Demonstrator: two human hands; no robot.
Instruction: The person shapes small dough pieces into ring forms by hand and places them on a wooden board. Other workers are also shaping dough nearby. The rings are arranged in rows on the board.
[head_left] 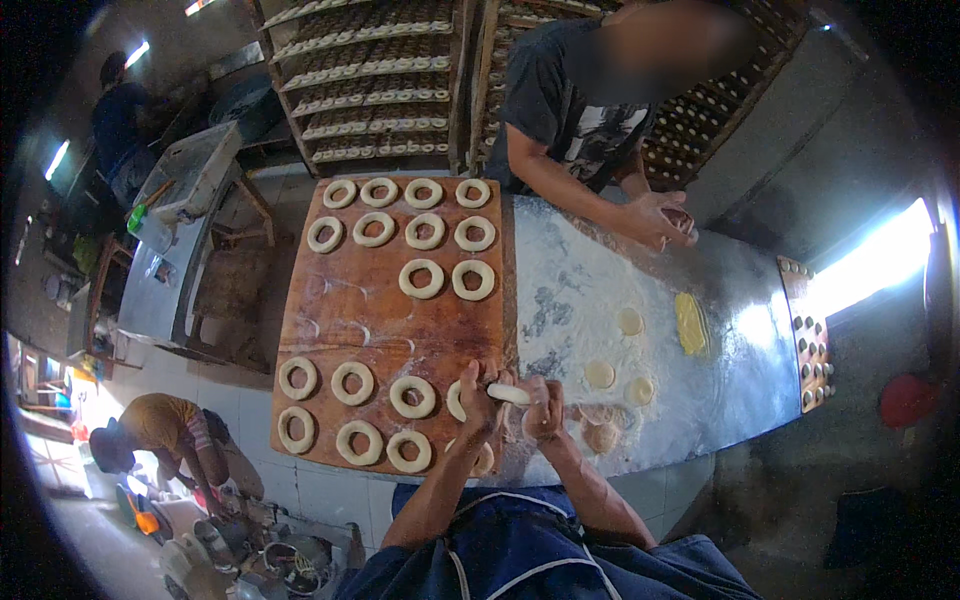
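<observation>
A pale dough ring (508, 393) is held up between my two hands, over the seam of board and table. Closed fingers of my left hand (478, 397) grip its left side. On its right side, my right hand (543, 408) is closed too. Under and beside my left hand lies a wooden board (400, 318) bearing several raw dough rings (410, 397) in rows; my left arm partly covers the nearest ones. Right of my hands, flat dough rounds (600, 374) rest on the floured metal table (740, 370).
Across the table stands a co-worker (570, 120) with hands together. A yellow slab (690, 325) sits on the table, and a tray of small pieces (808, 340) is at its right end. Racks of filled trays (365, 85) stand behind. Another person (165, 430) bends at lower left.
</observation>
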